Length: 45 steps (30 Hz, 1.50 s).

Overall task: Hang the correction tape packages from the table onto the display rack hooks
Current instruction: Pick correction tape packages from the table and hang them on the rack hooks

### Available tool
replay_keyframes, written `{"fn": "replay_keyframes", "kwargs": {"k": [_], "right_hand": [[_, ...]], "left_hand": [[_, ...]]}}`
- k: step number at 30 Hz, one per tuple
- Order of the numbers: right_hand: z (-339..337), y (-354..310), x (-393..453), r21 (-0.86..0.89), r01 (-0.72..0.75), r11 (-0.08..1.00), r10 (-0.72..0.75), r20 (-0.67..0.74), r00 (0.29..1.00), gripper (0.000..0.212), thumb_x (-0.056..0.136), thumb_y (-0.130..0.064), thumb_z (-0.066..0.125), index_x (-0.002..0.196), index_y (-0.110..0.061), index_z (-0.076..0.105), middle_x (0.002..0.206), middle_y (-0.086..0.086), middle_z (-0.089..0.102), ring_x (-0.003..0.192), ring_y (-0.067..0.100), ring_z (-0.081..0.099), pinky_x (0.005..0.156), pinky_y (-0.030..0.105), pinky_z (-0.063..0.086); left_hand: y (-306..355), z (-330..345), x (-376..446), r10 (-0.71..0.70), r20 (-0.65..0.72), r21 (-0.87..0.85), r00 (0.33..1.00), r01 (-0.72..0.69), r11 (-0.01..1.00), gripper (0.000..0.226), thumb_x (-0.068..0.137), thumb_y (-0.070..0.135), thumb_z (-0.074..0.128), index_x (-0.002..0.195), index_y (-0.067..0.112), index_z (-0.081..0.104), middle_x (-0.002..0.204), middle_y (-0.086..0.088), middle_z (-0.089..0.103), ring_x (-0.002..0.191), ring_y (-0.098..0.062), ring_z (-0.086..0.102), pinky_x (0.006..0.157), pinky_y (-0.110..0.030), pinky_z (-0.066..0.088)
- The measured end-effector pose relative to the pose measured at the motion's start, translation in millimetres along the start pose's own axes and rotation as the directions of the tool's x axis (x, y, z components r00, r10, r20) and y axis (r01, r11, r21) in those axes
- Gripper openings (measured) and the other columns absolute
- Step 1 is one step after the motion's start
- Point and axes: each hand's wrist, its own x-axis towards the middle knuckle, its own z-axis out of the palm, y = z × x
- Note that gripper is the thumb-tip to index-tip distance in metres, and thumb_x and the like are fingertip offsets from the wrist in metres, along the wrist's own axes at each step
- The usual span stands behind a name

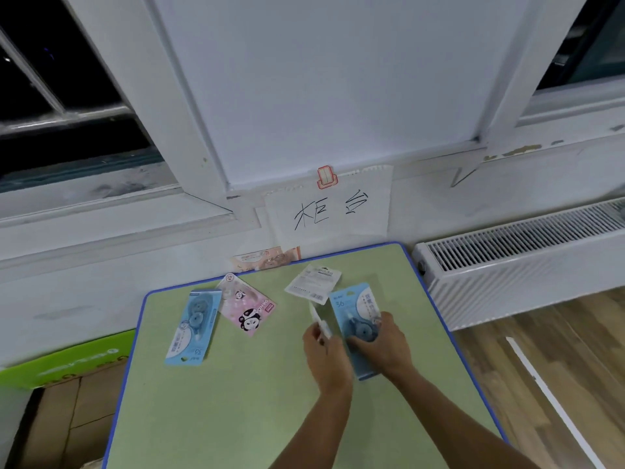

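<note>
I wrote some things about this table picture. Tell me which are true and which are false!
1. The table is green with a blue edge. True.
2. The pink panda package is in the right hand. False: it lies on the table, untouched.
3. The right hand grips a blue package. True.
4. The left hand holds nothing. False: it pinches a thin white package.
5. Another blue package lies left of the panda one. True.

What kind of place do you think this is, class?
Probably a room set up as a mock shop counter: a green table with packaged correction tape, a handwritten paper sign, and a radiator under windows.
</note>
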Motion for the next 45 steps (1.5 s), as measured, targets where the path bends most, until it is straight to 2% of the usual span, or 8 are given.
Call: {"fn": "replay_keyframes", "kwargs": {"k": [3, 8, 14, 20, 27, 32, 35, 45], "right_hand": [[-23, 12, -4, 0.093, -0.001, 0.996, 0.003, -0.022, 1.000, 0.062, 0.064, -0.042, 0.081, 0.113, -0.022, 0.050, 0.105, 0.000, 0.061, 0.091, 0.021, 0.060, 0.070, 0.028, 0.046], [-73, 54, -18, 0.183, -0.085, 0.979, 0.103, -0.092, 0.990, 0.064, 0.060, -0.048, 0.082, 0.113, -0.024, 0.056, 0.107, -0.003, 0.064, 0.096, 0.017, 0.060, 0.079, 0.032, 0.050], [-122, 101, -65, 0.236, -0.115, 0.965, 0.185, -0.301, 0.936, 0.058, 0.061, -0.046, 0.084, 0.100, -0.023, 0.048, 0.088, -0.010, 0.054, 0.081, 0.011, 0.054, 0.064, 0.016, 0.039], [-186, 159, -143, 0.372, -0.097, 0.923, 0.269, -0.446, 0.854, 0.054, 0.067, -0.037, 0.084, 0.106, -0.017, 0.052, 0.097, -0.004, 0.061, 0.078, 0.009, 0.061, 0.060, 0.018, 0.049], [-262, 251, -281, 0.415, -0.094, 0.905, 0.361, -0.633, 0.685, 0.054, 0.072, -0.041, 0.079, 0.112, -0.016, 0.052, 0.107, -0.001, 0.064, 0.089, 0.017, 0.062, 0.066, 0.023, 0.051], [-306, 314, -389, 0.428, -0.092, 0.899, 0.398, -0.711, 0.580, 0.048, 0.080, -0.030, 0.072, 0.120, -0.012, 0.051, 0.113, 0.004, 0.065, 0.099, 0.022, 0.062, 0.084, 0.034, 0.049], [-333, 344, -450, 0.450, -0.039, 0.892, 0.412, -0.775, 0.480, 0.043, 0.078, -0.025, 0.073, 0.114, -0.014, 0.052, 0.108, 0.002, 0.066, 0.094, 0.019, 0.063, 0.082, 0.036, 0.050], [-436, 441, -604, 0.402, 0.013, 0.915, 0.401, -0.914, 0.067, 0.070, 0.081, -0.020, 0.070, 0.142, -0.023, 0.036, 0.123, 0.001, 0.059, 0.111, 0.019, 0.057, 0.095, 0.038, 0.048]], "left_hand": [[5, 7, -17, -0.128, 0.244, -0.307, 0.961, 0.202, 0.930, 0.031, 0.093, -0.001, 0.038, 0.114, 0.006, 0.060, 0.102, -0.018, 0.068, 0.089, -0.034, 0.067, 0.077, -0.044, 0.057], [-3, 13, -27, -0.340, 0.535, -0.140, 0.773, 0.478, 0.867, 0.046, 0.095, 0.007, 0.036, 0.074, 0.014, 0.077, 0.086, -0.019, 0.068, 0.081, -0.039, 0.063, 0.075, -0.051, 0.053], [-9, 50, -80, -0.259, 0.636, 0.095, 0.727, 0.260, 0.961, 0.028, 0.097, 0.005, 0.047, 0.121, -0.003, 0.060, 0.120, -0.031, 0.059, 0.113, -0.048, 0.055, 0.098, -0.060, 0.043], [-31, 88, -166, -0.165, 0.808, 0.140, 0.566, 0.086, 0.986, 0.028, 0.088, -0.002, 0.056, 0.113, 0.006, 0.064, 0.110, -0.023, 0.067, 0.097, -0.041, 0.064, 0.087, -0.061, 0.051], [-73, 102, -323, -0.154, 0.953, 0.165, 0.261, -0.021, 0.986, 0.028, 0.086, 0.003, 0.057, 0.098, 0.024, 0.073, 0.097, -0.008, 0.074, 0.084, -0.028, 0.072, 0.061, -0.039, 0.058], [-106, 106, -440, -0.186, 0.973, 0.199, 0.140, -0.085, 0.976, 0.029, 0.087, 0.001, 0.055, 0.115, 0.006, 0.063, 0.112, -0.023, 0.067, 0.098, -0.045, 0.065, 0.083, -0.064, 0.051], [-125, 108, -512, -0.207, 0.969, 0.222, 0.131, -0.110, 0.969, 0.019, 0.084, -0.004, 0.058, 0.101, 0.003, 0.062, 0.100, -0.024, 0.067, 0.084, -0.039, 0.067, 0.080, -0.059, 0.054], [-169, 149, -741, -0.211, 0.947, 0.144, -0.241, -0.269, 0.952, 0.011, 0.084, 0.002, 0.064, 0.092, 0.010, 0.067, 0.098, -0.019, 0.070, 0.086, -0.034, 0.067, 0.084, -0.054, 0.054]]}}
